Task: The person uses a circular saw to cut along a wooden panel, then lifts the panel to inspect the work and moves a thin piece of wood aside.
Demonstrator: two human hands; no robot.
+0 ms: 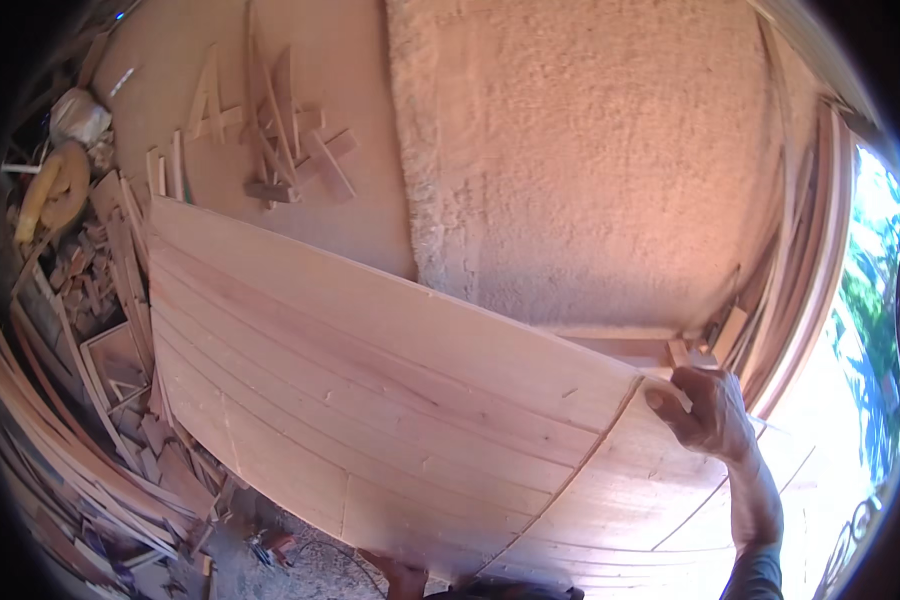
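A wide, pale wooden panel [370, 390] made of several boards slants across the middle of the view, its seams running lengthwise and one dark joint crossing it near the right. At its upper edge, toward the right, my right hand [705, 410] is closed over the wood with fingers curled and thumb bent toward the face. My left hand [400, 577] shows only in part under the panel's near edge at the bottom; its fingers are mostly hidden.
Offcuts [90, 275] and long thin strips [70, 450] pile up at the left, beside a yellow hose coil [58, 190]. Scrap pieces [285, 140] lie beyond the panel. Tall boards [805, 260] lean by a rough wall [580, 160] near a bright opening at right.
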